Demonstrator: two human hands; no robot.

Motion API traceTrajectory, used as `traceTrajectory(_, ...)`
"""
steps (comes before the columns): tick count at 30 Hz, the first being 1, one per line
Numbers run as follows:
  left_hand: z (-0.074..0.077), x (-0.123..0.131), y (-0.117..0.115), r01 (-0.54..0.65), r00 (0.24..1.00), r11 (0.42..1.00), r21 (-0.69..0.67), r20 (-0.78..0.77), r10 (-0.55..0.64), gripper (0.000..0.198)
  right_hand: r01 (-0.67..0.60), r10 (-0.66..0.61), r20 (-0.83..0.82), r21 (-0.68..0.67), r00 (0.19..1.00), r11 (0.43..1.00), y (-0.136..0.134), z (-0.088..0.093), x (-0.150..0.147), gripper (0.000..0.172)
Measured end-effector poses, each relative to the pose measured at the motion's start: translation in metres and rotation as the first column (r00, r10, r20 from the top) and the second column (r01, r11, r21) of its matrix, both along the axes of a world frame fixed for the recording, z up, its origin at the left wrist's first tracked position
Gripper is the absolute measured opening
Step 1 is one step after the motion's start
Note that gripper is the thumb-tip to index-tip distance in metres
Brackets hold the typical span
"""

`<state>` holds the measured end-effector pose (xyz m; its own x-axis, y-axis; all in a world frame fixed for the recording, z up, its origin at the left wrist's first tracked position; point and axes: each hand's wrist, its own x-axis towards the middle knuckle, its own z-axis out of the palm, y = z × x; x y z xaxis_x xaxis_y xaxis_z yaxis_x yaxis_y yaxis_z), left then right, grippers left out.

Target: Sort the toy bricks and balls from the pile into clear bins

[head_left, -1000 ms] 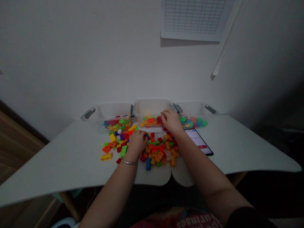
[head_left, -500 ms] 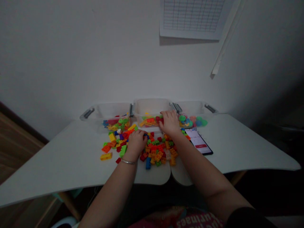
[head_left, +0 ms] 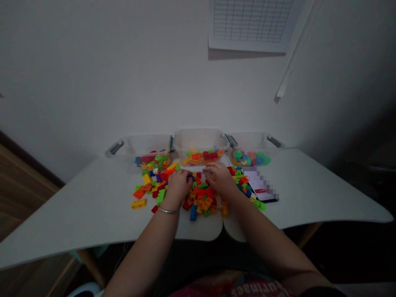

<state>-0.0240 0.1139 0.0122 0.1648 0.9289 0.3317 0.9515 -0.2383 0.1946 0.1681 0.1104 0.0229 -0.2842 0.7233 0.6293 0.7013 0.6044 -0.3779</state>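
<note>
Reaching among bricks (head_left: 206, 202): left hand (head_left: 177, 185), fingers curled down, tips hidden, cannot tell if pinching. Right hand (head_left: 221, 179) near it, over same pile, fingers bent, too dim to tell hold. Bricks between hands and out past both sides. 3 bins (head_left: 199, 138) with coloured pieces beyond hands. Phone (head_left: 256, 184) right of right hand. Bracelet (head_left: 167, 211) on left wrist.

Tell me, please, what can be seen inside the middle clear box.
The middle box holds toy pieces: orange ones on the left, dark red toward the right. Anything buried beneath the visible pieces is covered and cannot be seen.
</note>
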Motion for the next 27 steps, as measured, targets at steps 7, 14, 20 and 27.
traceTrajectory(7, -0.002, -0.001, 0.000, -0.003, 1.000, 1.000, 0.009, 0.002, 0.003, 0.027, 0.117, -0.096, 0.146, -0.142, 0.985, 0.983, -0.002, -0.014, 0.003, 0.021)
traceTrajectory(14, 0.002, 0.000, -0.002, 0.002, 1.000, 1.000, 0.001, 0.025, -0.002, 0.028, 0.163, -0.129, 0.200, -0.161, 0.971, 0.973, -0.004, -0.015, -0.002, 0.027)
traceTrajectory(20, 0.002, 0.000, -0.002, 0.028, 0.998, 1.000, -0.007, 0.049, -0.027, 0.027, 0.188, -0.134, 0.275, -0.180, 0.952, 0.965, -0.006, -0.014, -0.006, 0.030)
traceTrajectory(27, 0.002, 0.001, -0.002, 0.053, 0.994, 0.999, -0.002, 0.095, -0.052, 0.026, 0.207, -0.148, 0.307, -0.169, 0.940, 0.964, -0.006, -0.015, -0.007, 0.028)
